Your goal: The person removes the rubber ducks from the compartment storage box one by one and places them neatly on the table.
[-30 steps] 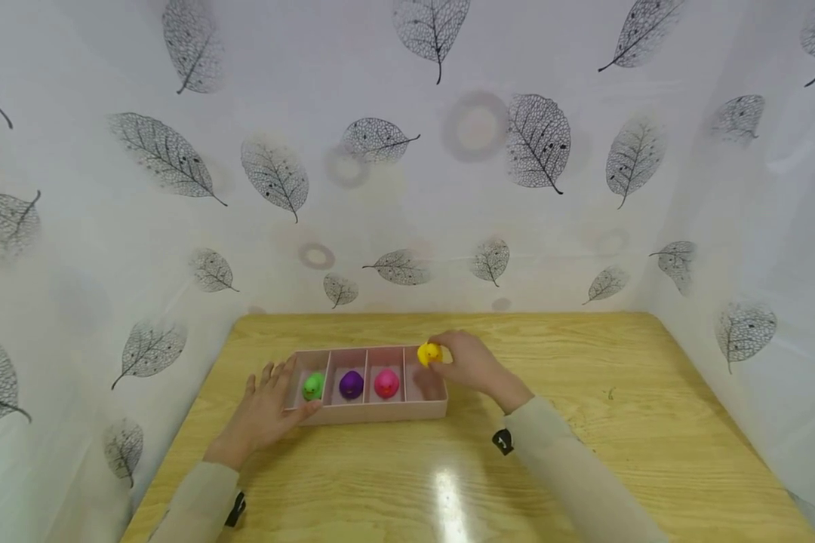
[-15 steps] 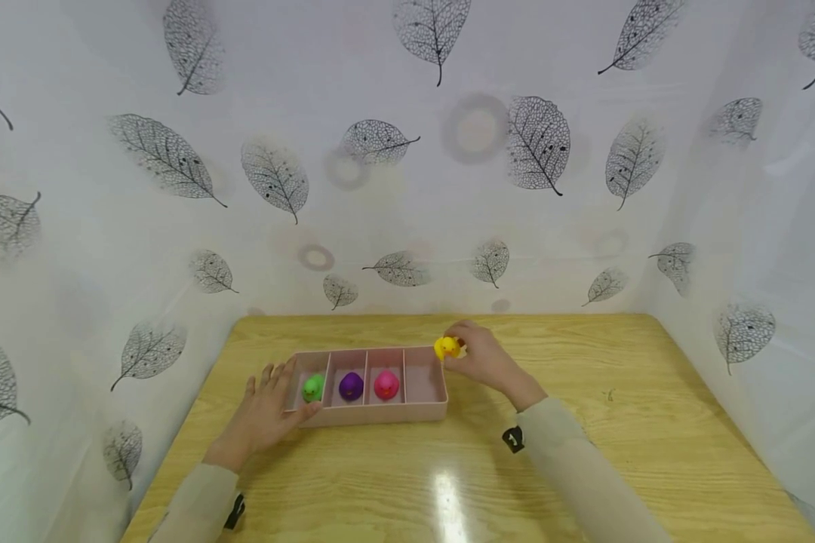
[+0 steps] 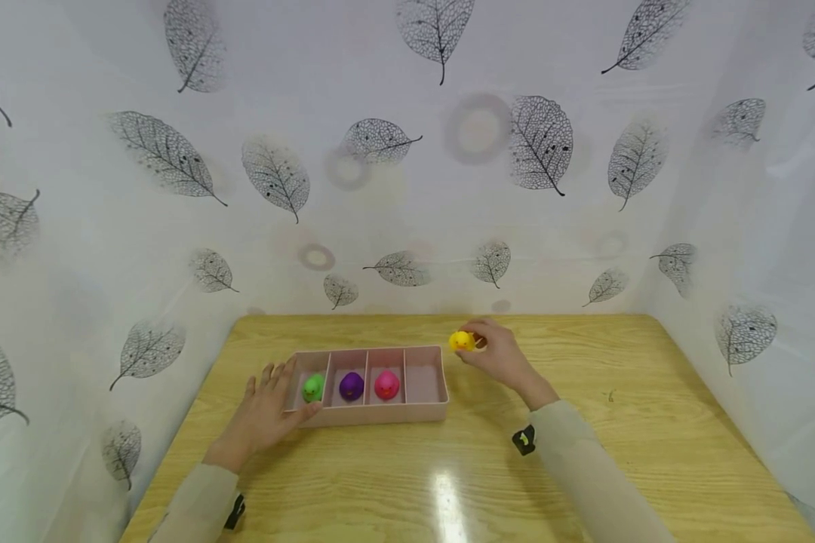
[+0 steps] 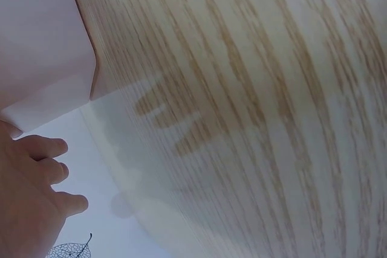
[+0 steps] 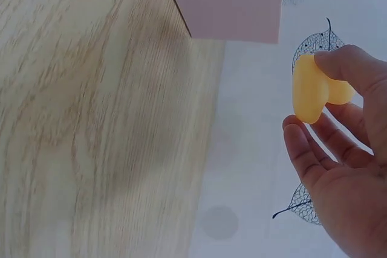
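Carrying the yellow duck point(image 3: 462, 341) rightward, the right hand point(image 3: 499, 353) has shifted from over the rightmost compartment, past the box's back right corner, to beyond its right end, right of frame centre. Grip: thumb and fingertips pinching the duck; right wrist view confirms, duck at right of frame, looks lifted off the bench point(image 3: 353, 483). Other fingers spread loosely below it.

Left hand point(image 3: 261, 411) unchanged at lower left: fingers spread at the box's left end, thumb along its front rim, not gripping any duck. Probably steadying.

Pink box point(image 3: 373, 416), lower centre, hasn't moved. Same for the other three, left to right: green duck point(image 3: 313, 388), purple duck point(image 3: 352, 386), pink duck point(image 3: 387, 385), one per compartment.

Upshot: yellow duck now wholly outside the box, the other three inside; the gap between it and the box is widening. Looks mid-transfer, not yet released.
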### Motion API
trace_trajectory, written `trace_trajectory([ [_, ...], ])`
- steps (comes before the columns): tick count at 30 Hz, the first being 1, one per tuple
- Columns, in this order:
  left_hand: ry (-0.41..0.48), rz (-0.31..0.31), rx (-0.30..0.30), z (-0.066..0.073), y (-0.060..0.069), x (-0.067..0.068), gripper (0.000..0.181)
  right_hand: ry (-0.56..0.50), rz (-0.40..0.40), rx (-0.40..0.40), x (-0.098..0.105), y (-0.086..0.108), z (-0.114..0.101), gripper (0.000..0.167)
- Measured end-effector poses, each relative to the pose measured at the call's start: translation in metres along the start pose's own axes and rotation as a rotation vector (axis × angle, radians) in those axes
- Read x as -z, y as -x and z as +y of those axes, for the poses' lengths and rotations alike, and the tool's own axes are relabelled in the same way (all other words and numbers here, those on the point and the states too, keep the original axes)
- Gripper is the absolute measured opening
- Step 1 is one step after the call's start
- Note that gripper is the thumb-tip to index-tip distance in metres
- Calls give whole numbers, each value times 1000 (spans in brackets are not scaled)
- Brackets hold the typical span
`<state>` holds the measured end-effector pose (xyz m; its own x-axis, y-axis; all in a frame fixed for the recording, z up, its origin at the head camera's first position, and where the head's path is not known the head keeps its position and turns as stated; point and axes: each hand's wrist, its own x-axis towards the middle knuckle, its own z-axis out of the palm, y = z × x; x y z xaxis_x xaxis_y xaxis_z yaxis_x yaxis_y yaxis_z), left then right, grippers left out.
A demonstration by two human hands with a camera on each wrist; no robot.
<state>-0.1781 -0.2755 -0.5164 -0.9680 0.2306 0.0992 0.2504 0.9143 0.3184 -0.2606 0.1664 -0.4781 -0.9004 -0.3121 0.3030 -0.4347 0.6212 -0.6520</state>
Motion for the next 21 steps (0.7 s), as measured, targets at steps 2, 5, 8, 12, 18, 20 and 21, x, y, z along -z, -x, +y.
trace_trajectory([
  [2,-3,6,-3,1,0,0,101,8,7,-11,2,0,2,39],
  [5,-6,8,-3,1,0,0,101,15,12,-32,4,1,6,39],
  [8,-8,11,-3,0,-1,0,101,3,9,-52,5,1,11,40],
  [12,-5,8,1,0,-1,0,101,-29,-3,-83,7,2,16,42],
  [18,5,9,1,1,0,2,101,-56,-16,-136,11,6,21,44],
  [20,6,9,0,1,-1,2,101,-58,-18,-153,12,7,23,45],
  [21,4,9,0,1,-1,2,101,-60,-20,-161,12,8,25,45],
])
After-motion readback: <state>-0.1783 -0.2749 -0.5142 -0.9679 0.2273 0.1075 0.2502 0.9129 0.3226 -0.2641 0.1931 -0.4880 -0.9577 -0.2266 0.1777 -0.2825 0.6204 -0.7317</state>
